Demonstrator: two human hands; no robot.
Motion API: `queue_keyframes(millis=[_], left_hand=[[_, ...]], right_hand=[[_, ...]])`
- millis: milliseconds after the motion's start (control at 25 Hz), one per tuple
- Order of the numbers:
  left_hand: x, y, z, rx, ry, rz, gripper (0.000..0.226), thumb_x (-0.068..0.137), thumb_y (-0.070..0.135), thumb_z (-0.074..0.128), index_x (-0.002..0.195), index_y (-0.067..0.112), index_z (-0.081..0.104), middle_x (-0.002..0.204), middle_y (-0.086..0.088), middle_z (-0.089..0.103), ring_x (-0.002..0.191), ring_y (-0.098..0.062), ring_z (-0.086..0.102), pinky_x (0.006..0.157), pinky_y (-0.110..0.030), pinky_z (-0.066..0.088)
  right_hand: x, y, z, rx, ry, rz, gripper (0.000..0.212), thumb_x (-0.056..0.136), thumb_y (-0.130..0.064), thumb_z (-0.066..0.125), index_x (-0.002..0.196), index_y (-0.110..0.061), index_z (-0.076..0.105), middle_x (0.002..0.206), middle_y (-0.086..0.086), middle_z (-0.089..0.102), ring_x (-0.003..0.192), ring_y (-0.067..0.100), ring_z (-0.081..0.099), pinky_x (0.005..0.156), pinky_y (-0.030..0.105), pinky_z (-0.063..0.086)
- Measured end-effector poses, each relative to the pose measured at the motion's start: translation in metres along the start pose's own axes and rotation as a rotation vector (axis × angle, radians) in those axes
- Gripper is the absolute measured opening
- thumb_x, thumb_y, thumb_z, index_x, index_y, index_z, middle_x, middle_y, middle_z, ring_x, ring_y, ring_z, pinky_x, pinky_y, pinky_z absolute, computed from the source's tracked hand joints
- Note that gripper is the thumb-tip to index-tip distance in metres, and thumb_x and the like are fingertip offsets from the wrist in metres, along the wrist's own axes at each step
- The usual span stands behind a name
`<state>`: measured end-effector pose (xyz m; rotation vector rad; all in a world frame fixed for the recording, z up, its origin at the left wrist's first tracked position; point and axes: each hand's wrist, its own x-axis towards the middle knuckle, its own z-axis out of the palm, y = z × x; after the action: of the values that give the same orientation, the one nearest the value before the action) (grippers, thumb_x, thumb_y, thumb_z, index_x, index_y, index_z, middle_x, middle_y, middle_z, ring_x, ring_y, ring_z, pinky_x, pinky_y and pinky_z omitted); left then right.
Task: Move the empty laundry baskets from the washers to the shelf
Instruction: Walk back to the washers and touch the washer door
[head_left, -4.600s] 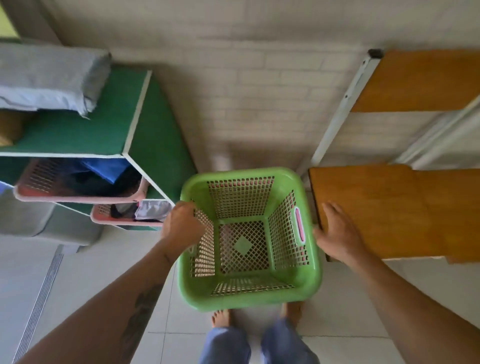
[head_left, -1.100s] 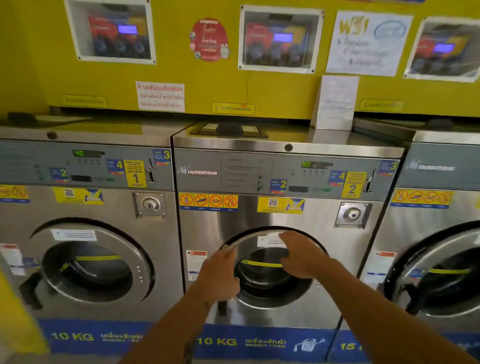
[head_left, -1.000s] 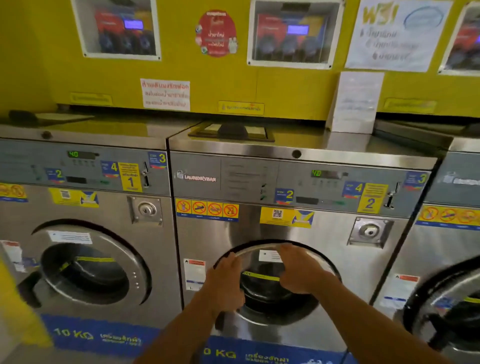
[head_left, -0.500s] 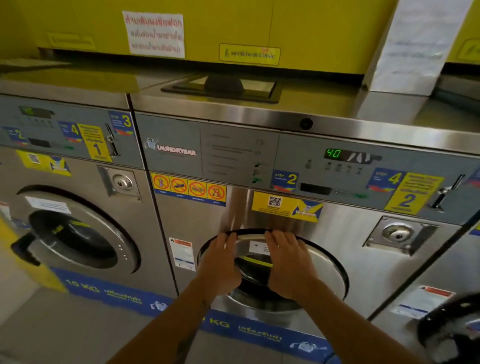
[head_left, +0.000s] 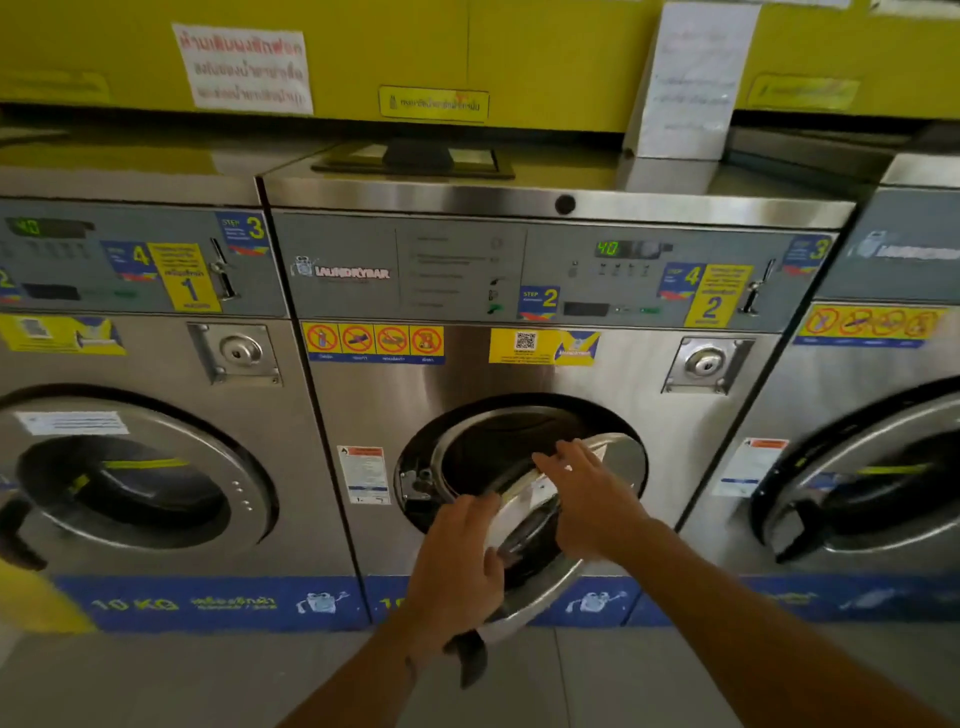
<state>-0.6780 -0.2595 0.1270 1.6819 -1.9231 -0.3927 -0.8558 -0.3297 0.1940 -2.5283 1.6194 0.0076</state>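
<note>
1. Both hands sit on the round steel door (head_left: 540, 525) of the middle washer (head_left: 545, 374), low centre of the frame. The door is swung partly open, showing the dark drum (head_left: 498, 447).
2. The left hand (head_left: 457, 566) has its fingers curled on the door's near edge. The right hand (head_left: 587, 499) lies flat on the face, fingers spread, gripping nothing.
3. No laundry basket shows; its place cannot be told.
4. The neighbouring washers' doors (head_left: 130, 467) flank the open one, and its black handle (head_left: 470, 657) hangs low.

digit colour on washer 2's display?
Green: the display on the middle washer reads 40. Shows best in the head view, the only one.
</note>
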Motion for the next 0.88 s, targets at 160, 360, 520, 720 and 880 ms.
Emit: queue_keyframes(millis=[160,360,520,720,880], left_hand=[[-0.014,0.019,-0.002,-0.147,-0.061,0.143,0.036,0.093,0.026,0.045,0.127,0.030,0.054,0.124,0.014,0.049,0.108,0.000,0.050,0.099,-0.025,0.047],[0.016,0.079,0.005,-0.181,-0.092,0.287,0.045,0.088,0.005,0.046,0.128,0.022,0.056,0.129,0.009,0.050,0.113,-0.006,0.052,0.101,-0.020,0.042],[0.055,0.153,0.030,-0.051,-0.212,0.401,0.059,0.085,0.007,0.044,0.142,0.020,0.043,0.150,0.005,0.038,0.136,-0.015,0.039,0.115,-0.032,0.032],[0.087,0.243,0.086,0.229,-0.412,0.456,0.077,0.083,0.004,0.051,0.152,0.023,0.023,0.162,0.004,0.014,0.148,-0.018,0.017,0.120,-0.032,0.015],[0.098,0.276,0.125,0.307,-0.433,0.343,0.082,0.083,0.007,0.055,0.154,0.027,0.016,0.163,0.005,0.008,0.149,-0.019,0.013,0.119,-0.037,0.018]], right_hand=[[-0.065,0.017,0.008,0.075,0.072,0.063,0.088,0.083,-0.018,0.065,0.155,-0.022,0.014,0.164,0.002,0.000,0.151,0.023,0.005,0.119,0.041,0.026],[-0.125,0.057,0.013,0.188,0.160,0.163,0.084,0.084,-0.035,0.059,0.154,-0.026,0.014,0.162,-0.002,0.015,0.146,0.021,0.024,0.115,0.042,0.034],[-0.168,0.098,0.014,0.211,0.201,0.243,0.085,0.087,-0.030,0.061,0.154,-0.031,0.008,0.161,-0.002,0.016,0.142,0.025,0.029,0.111,0.045,0.038],[-0.203,0.160,0.024,0.186,0.188,0.373,0.097,0.083,-0.027,0.064,0.155,-0.022,0.000,0.164,0.000,0.004,0.146,0.027,0.019,0.114,0.043,0.027],[-0.211,0.208,0.033,0.175,0.185,0.362,0.105,0.080,-0.024,0.067,0.154,-0.021,-0.009,0.163,-0.002,-0.008,0.149,0.026,0.002,0.119,0.046,0.012]])
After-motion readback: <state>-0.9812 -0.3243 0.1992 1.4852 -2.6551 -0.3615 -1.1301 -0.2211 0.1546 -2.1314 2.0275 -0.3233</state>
